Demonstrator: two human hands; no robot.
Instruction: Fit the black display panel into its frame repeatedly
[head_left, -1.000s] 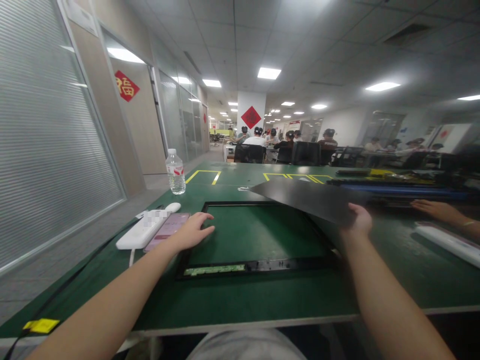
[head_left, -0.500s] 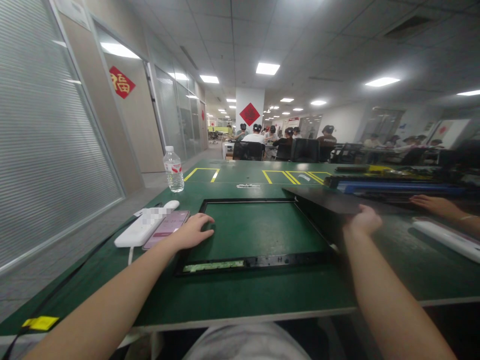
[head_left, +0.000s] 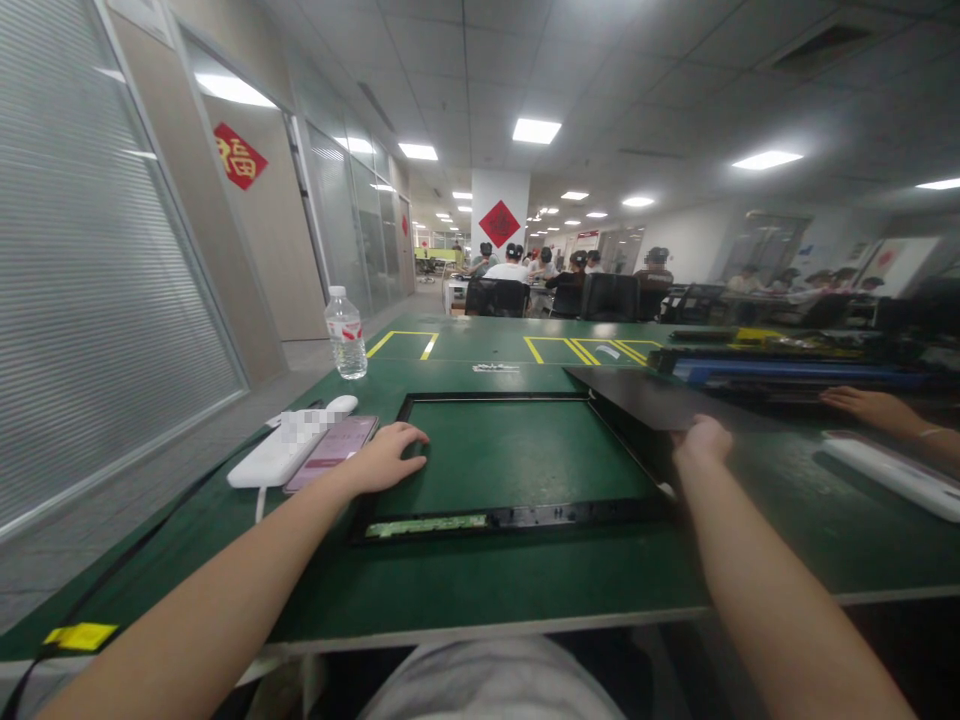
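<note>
A black rectangular frame (head_left: 517,517) lies flat on the green table (head_left: 480,580) in front of me. My left hand (head_left: 390,455) rests on the frame's left edge, fingers stretched flat. My right hand (head_left: 700,440) is closed on the near edge of a thin dark panel (head_left: 645,395), which lies low and nearly level just right of the frame.
A phone (head_left: 334,452), a white power strip (head_left: 281,455) and a water bottle (head_left: 345,333) stand left of the frame. Another person's hand (head_left: 870,408) rests on the table at far right, by a white bar (head_left: 892,475). Seated people fill the background.
The dark panel, raised and tilted over the frame a second ago, has swung down to the right and now lies almost flat beside it. My left hand has stayed put.
</note>
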